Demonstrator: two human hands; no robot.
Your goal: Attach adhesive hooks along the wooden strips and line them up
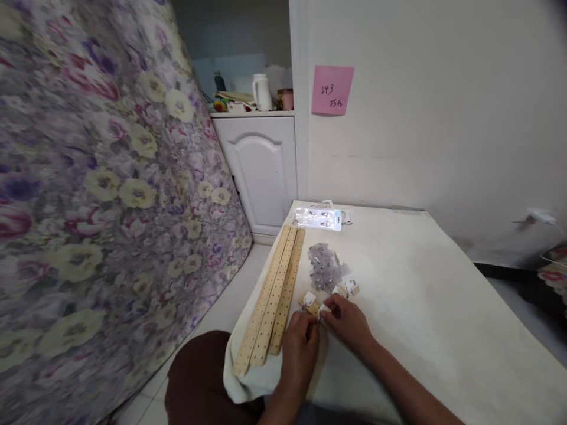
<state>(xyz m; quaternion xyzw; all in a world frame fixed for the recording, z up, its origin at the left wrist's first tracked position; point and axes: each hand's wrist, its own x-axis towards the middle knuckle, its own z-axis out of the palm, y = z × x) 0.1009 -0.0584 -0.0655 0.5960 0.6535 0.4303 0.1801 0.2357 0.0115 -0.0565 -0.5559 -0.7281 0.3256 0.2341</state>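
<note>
Near the front of the table my two hands meet over small parts. My right hand (348, 323) is closed, thumb and fingertips on a small white piece (325, 309). My left hand (300, 342) is closed in a pinch right beside it; what its fingertips hold is hidden. Just beyond them lies a small wooden piece (303, 298) with a white part (309, 299) on top. Past my right hand sit more small pieces with white tops (351, 288). Behind these lies a heap of little clear bags (325, 268) with metal bits inside.
Long wooden strips with rows of holes (270, 301) lie along the table's left side. A clear blister pack (317, 218) rests at the far edge of the cloth-covered table (398, 271). A floral curtain (110, 195) hangs left; a white cabinet (261, 165) stands behind.
</note>
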